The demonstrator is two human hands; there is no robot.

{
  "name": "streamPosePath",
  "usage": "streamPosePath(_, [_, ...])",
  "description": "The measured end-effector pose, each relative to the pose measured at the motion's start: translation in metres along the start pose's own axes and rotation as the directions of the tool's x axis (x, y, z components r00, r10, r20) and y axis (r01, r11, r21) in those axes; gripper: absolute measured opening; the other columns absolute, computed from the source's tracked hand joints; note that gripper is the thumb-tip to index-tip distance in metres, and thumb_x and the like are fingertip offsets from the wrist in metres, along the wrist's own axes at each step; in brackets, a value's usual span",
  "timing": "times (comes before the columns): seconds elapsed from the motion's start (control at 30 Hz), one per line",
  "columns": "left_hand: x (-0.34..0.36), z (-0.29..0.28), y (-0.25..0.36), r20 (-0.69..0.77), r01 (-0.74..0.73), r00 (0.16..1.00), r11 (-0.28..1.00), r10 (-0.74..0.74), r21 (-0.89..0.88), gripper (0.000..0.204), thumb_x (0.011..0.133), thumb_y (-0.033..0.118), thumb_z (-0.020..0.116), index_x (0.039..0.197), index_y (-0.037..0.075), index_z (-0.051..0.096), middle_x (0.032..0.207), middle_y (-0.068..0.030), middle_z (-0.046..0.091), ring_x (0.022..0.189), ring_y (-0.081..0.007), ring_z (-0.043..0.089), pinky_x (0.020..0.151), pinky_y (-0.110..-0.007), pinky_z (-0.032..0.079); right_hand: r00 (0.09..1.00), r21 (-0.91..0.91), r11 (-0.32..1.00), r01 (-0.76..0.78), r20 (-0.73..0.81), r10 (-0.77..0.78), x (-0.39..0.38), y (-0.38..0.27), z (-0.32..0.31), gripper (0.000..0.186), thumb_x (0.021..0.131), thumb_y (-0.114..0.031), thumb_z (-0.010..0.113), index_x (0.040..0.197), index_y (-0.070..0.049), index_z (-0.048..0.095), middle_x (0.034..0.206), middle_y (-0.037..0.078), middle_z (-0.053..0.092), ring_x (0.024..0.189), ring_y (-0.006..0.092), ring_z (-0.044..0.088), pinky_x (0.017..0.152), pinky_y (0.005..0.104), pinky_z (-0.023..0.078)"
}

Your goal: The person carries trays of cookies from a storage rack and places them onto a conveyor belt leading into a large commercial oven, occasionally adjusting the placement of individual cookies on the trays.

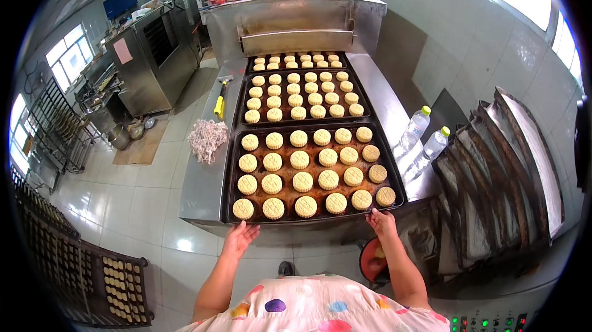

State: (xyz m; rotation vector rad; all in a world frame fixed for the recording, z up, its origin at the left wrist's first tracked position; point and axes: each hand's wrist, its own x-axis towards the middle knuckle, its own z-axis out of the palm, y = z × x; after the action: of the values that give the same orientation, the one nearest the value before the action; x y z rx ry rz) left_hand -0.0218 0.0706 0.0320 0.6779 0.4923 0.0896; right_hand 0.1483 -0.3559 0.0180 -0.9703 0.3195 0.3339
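A dark baking tray with rows of pale round mooncakes, stamped on top and fluted at the sides, lies on the metal bed in front of me. At its front left corner, my left hand has its fingers stretched out by the rim, palm partly upward. The fingertips of my right hand touch the rim near the front right corner, the fingers extended. Beyond it lies a second tray of mooncakes. A third tray sits farthest back, below the oven's opening.
Left of the trays lie a yellow-handled scraper and a bundled rag. Two clear bottles with yellow-green caps stand on the right ledge. Stacked trays lean at the right wall. A rack of pastries stands lower left, a red stool beneath.
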Motion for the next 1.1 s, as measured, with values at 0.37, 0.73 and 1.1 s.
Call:
streamPosePath(0.37, [0.023,0.005,0.007,-0.009,0.013,1.000,1.000,-0.013,0.007,0.024,0.083,0.015,0.061,0.101,0.004,0.050,0.090,-0.0113,0.061,0.089,-0.0274,0.062,0.079,-0.041,0.050,0.999,0.032,0.999,-0.041,0.002,0.041,0.027,-0.003,0.005,0.007,0.083,-0.003,0.055,0.090,-0.005,0.054,0.075,0.003,0.058,0.066,0.0147,0.058,0.065,0.0292,0.052])
streamPosePath(0.73, [0.015,-0.002,0.008,0.038,0.008,0.999,1.000,-0.009,0.020,0.024,0.085,0.017,0.059,0.102,0.002,0.050,0.091,-0.0129,0.061,0.089,-0.0263,0.061,0.078,-0.039,0.050,0.998,0.037,0.998,-0.049,0.028,0.048,0.020,0.001,0.011,0.007,0.084,-0.004,0.055,0.090,-0.006,0.053,0.074,0.001,0.057,0.064,0.0139,0.056,0.067,0.0303,0.052])
streamPosePath(1.1, [0.022,-0.007,-0.010,-0.054,-0.088,0.995,0.992,0.084,-0.091,0.014,0.084,0.016,0.060,0.091,0.006,0.051,0.087,-0.0088,0.060,0.085,-0.0234,0.062,0.076,-0.036,0.050,0.998,0.033,0.998,-0.054,0.034,0.053,0.019,0.013,0.010,0.012,0.088,-0.013,0.053,0.095,-0.003,0.053,0.083,0.006,0.058,0.075,0.0187,0.058,0.070,0.0293,0.051])
